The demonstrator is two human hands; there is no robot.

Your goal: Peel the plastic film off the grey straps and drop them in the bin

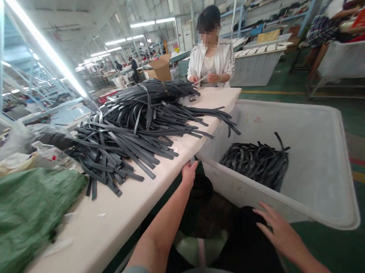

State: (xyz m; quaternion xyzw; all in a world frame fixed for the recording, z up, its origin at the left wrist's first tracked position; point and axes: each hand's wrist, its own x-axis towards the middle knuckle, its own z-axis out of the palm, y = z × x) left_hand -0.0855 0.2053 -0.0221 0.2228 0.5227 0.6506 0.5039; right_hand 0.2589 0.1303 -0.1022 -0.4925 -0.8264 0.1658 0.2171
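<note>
My left hand (189, 174) is at the long edge of the pale table (117, 225), by the near corner of the white bin (317, 159). Its fingers look curled, with the thumb up; what they grip, if anything, is hidden. My right hand (277, 229) hovers over my dark-clad lap, just outside the bin's near rim. Its fingers are spread and hold nothing. On the table lies a big heap of dark grey flat strips (138, 119), some overhanging the edge. More strips (258, 162) sit tangled inside the bin.
A green woven sack (14, 218) and crumpled clear plastic (19, 141) cover the table's left end. Across the table's far end stands a person in a white jacket (224, 62), handling a thin pale piece. Another grey bin (255, 66) and a cart (360, 59) stand behind.
</note>
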